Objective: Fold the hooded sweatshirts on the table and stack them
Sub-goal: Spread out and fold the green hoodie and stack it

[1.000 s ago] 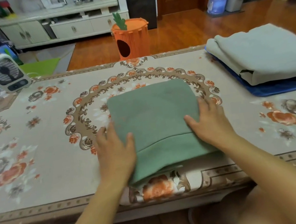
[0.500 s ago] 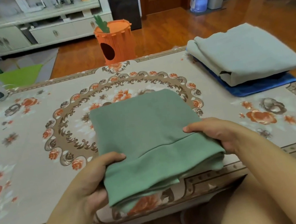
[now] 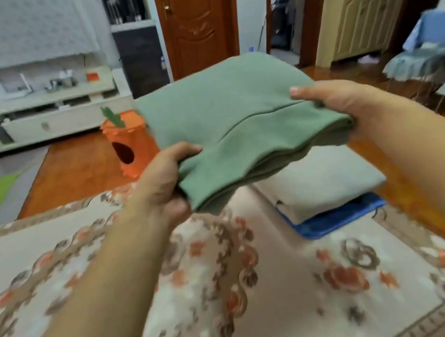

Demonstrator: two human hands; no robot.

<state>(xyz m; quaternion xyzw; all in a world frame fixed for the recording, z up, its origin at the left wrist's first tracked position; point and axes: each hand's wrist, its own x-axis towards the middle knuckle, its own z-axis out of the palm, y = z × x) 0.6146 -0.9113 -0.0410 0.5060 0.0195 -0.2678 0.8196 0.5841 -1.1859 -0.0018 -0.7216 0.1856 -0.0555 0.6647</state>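
A folded green sweatshirt (image 3: 237, 115) hangs in the air above the table, held flat between both hands. My left hand (image 3: 166, 181) grips its near left corner, thumb on top. My right hand (image 3: 331, 103) grips its right edge. Just below and beyond it lies a folded grey sweatshirt (image 3: 319, 181) on top of a folded blue one (image 3: 335, 218), stacked at the table's right side. The green one covers the far part of that stack.
The table (image 3: 204, 298) wears a beige flowered cloth. An orange carrot-shaped bin (image 3: 128, 146) stands on the wooden floor behind the table. A white cabinet (image 3: 39, 121) and a brown door (image 3: 196, 22) are farther back.
Both hands have lifted the green sweatshirt off the table's middle and carried it up and to the right, over the grey and blue stack. The view has swung right.
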